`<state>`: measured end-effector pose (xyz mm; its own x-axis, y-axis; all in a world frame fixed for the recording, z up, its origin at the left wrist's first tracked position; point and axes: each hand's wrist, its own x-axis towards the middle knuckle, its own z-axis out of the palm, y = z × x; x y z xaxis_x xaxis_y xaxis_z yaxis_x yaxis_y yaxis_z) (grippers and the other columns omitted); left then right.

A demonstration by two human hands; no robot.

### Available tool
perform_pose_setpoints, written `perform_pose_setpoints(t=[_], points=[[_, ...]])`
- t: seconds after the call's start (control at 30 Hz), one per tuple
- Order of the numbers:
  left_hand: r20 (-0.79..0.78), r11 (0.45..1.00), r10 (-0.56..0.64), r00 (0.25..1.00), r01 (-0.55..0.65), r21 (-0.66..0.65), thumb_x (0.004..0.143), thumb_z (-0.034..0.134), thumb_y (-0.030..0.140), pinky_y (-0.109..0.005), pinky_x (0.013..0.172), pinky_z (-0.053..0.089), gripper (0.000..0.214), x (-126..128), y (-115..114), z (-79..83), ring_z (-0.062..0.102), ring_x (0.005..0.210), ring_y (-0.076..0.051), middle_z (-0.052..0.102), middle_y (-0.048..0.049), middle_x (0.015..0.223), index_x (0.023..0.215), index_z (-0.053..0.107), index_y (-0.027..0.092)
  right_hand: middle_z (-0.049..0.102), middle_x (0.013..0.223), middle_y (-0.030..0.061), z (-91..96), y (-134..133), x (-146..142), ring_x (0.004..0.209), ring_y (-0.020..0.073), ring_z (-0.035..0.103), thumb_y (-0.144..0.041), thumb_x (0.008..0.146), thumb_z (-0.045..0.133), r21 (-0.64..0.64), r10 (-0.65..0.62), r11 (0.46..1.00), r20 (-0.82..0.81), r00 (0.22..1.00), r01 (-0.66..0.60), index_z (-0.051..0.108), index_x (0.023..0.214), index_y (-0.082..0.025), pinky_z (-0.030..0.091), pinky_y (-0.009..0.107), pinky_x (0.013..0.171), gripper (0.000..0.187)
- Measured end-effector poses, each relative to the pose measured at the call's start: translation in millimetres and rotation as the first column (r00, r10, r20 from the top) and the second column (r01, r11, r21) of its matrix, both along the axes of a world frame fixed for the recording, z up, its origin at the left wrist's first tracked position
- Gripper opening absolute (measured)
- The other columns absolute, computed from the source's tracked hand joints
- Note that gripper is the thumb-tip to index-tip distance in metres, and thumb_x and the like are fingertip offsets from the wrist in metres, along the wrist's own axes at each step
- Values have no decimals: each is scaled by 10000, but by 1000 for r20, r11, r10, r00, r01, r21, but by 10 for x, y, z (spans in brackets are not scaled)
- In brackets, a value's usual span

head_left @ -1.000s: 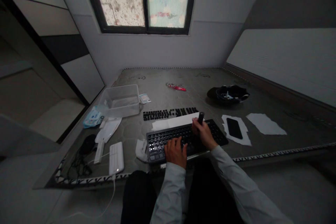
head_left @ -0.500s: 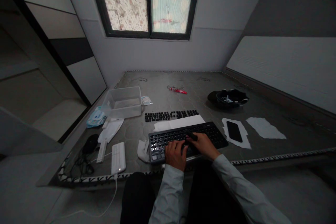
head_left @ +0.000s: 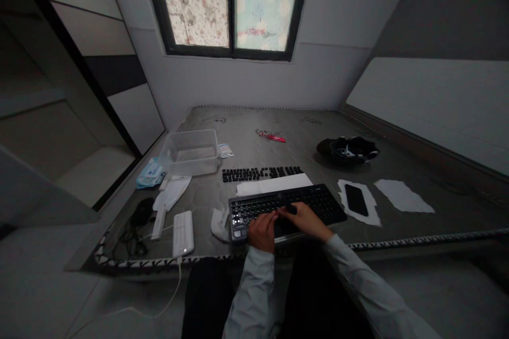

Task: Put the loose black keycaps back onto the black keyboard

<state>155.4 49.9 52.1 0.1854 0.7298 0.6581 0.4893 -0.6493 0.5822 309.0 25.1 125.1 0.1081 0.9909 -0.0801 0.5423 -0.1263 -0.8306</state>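
Note:
A black keyboard (head_left: pixel 318 200) lies at the front edge of the bed, many of its keycaps off on the left and middle. My right hand (head_left: pixel 304 218) is closed around a short black-handled tool (head_left: pixel 291 208) over the keyboard's middle; the working end is too dark to make out. Just left of it, my left hand (head_left: pixel 261 229) rests over the keyboard's lower part, fingers drawn together and fingertips meeting those of the right. Whatever they pinch is hidden. Behind the keyboard are a white paper (head_left: pixel 274 184) and rows of loose black keycaps (head_left: pixel 240 175).
To the left are a clear plastic box (head_left: pixel 191 167), a white power bank (head_left: pixel 183 233) with a cable, a black mouse (head_left: pixel 142 213) and crumpled tissue (head_left: pixel 220 225). On the right lie a phone (head_left: pixel 356 199) on paper, another paper sheet (head_left: pixel 403 196) and a dark cap (head_left: pixel 350 150).
My left hand's fingers have drawn closer together and come up to my right fingertips. The tool has shifted slightly over the keyboard. The camera view has turned a little left.

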Motion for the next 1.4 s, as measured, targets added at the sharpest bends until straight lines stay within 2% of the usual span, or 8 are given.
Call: perform_pose_setpoints(t=[0.23,0.33,0.43,0.6,0.8,1.0,1.17,1.4], points=[[128,992,14,992,2,-127,934,448,209,-301,840,530,282,-92,73,54,659,995,-166,704,-64,1085,1145,635,193,717,803,62,-40,-44,-110,783,240,645,-498,806,557,104,-32,994,29,999,29,718,835,-167,451,310,701,369],[291,963,-16,956,94,-253,939,417,207,-322,895,530,331,-108,35,150,639,1055,-170,658,-81,1188,1237,562,189,722,851,58,2,-59,-165,812,244,651,-506,806,570,159,-41,987,4,999,40,715,899,-189,465,327,741,360],[437,906,-68,897,239,-350,902,507,233,-340,890,540,415,-115,-4,226,665,1002,-171,676,-84,1152,1313,472,193,724,910,59,55,-70,-205,868,248,652,-483,803,591,194,-17,981,-13,1000,20,712,949,-199,471,340,787,342],[552,866,-71,831,326,-379,842,606,278,-357,878,552,456,-127,-47,254,674,985,-188,702,-76,1092,1279,500,202,719,970,64,106,-83,-227,901,237,651,-445,803,615,188,49,982,-70,996,-35,715,979,-199,461,353,844,319],[547,871,-126,828,356,-338,914,497,387,-317,776,601,410,-134,-68,198,689,945,-186,672,-86,1162,1283,508,210,729,928,66,121,-91,-239,894,247,661,-490,773,651,131,40,991,-144,989,-21,725,929,-193,467,371,857,344],[466,872,-238,852,399,-284,944,382,468,-240,584,609,450,-124,-60,158,701,649,-116,636,-75,1226,1319,490,244,732,886,75,129,-93,-248,880,261,664,-551,781,611,132,48,991,-121,992,-32,729,865,-185,480,376,838,394],[457,886,-234,858,382,-263,954,350,457,-227,547,605,446,-119,-66,162,698,661,-110,628,-64,1240,1338,471,267,731,900,74,113,-109,-247,887,257,662,-532,761,643,140,12,990,-125,992,5,722,872,-189,475,384,855,369],[476,858,-224,850,404,-318,951,348,468,-205,527,595,475,-122,-73,149,697,699,-113,616,-90,1250,1349,459,234,727,904,76,107,-132,-263,872,249,662,-494,730,684,135,-37,989,-144,989,57,707,865,-186,486,387,839,337]])
